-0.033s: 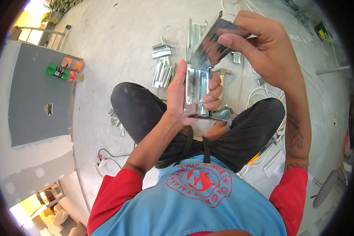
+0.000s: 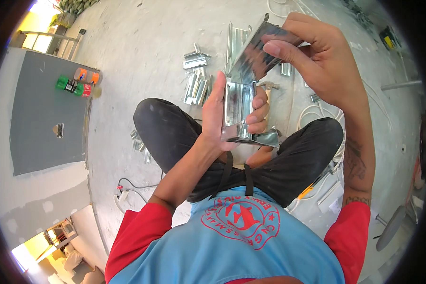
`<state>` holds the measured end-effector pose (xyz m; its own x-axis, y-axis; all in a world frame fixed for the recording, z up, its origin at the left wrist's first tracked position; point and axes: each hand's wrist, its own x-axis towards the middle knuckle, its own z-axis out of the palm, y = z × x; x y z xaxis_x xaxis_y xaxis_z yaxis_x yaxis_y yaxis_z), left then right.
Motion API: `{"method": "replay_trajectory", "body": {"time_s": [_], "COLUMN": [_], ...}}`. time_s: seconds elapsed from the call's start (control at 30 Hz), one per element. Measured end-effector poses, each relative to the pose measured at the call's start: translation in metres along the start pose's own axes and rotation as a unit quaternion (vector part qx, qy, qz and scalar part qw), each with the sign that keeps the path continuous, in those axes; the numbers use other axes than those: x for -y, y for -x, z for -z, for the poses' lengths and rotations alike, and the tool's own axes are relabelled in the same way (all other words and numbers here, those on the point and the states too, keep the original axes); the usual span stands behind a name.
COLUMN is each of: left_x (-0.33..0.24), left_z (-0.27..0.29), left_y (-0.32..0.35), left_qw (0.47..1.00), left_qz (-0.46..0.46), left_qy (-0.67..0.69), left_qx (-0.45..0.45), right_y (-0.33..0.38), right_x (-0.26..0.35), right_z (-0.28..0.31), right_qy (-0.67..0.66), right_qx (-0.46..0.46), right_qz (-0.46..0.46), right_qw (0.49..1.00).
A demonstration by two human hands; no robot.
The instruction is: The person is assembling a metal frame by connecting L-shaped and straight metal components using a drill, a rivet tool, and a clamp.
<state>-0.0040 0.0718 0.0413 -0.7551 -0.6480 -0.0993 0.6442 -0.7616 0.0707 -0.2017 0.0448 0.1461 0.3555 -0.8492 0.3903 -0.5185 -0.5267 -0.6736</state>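
Observation:
A bent piece of shiny galvanised metal channel (image 2: 239,105) is held up in front of my crossed legs. My left hand (image 2: 214,113) is closed around its lower part, thumb along the left side and fingers around the right. My right hand (image 2: 324,59) pinches the upper section between thumb and fingers, and that section tilts up to the right. At the lower end a bent flange sticks out to the right. Behind the tilted section another strip of metal (image 2: 236,40) shows; I cannot tell whether it is joined to the held piece.
Cut metal pieces (image 2: 197,87) lie heaped on the concrete floor beyond my left knee, and more are beside it. A hammer (image 2: 270,86) is partly hidden behind my left fingers. White cables (image 2: 312,110) coil near my right knee. Two bottles (image 2: 75,87) lie by the grey board (image 2: 47,118) at left.

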Motion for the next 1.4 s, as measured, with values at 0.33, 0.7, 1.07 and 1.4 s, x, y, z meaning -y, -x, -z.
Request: {"method": "replay_trajectory", "body": {"time_s": [0.33,0.7,1.07,1.4], "left_x": [0.002,-0.002,-0.006,-0.002], "left_z": [0.008,0.012,0.014,0.016], "left_y": [0.006,0.004,0.000,0.008], "left_qw": [0.988,0.964,0.945,0.993], "left_qz": [0.049,0.130,0.164,0.061], "left_qy": [0.101,0.194,0.240,0.090], "left_qx": [0.106,0.129,0.148,0.043], "right_y": [-0.011,-0.040,-0.064,-0.017], "right_x": [0.044,0.079,0.104,0.017], "right_z": [0.010,0.029,0.015,0.013], "right_qy": [0.030,0.096,0.133,0.092], "right_qx": [-0.013,0.144,0.134,0.105], "right_qz": [0.013,-0.215,-0.400,-0.159], "right_qw": [0.999,0.961,0.897,0.977]}}
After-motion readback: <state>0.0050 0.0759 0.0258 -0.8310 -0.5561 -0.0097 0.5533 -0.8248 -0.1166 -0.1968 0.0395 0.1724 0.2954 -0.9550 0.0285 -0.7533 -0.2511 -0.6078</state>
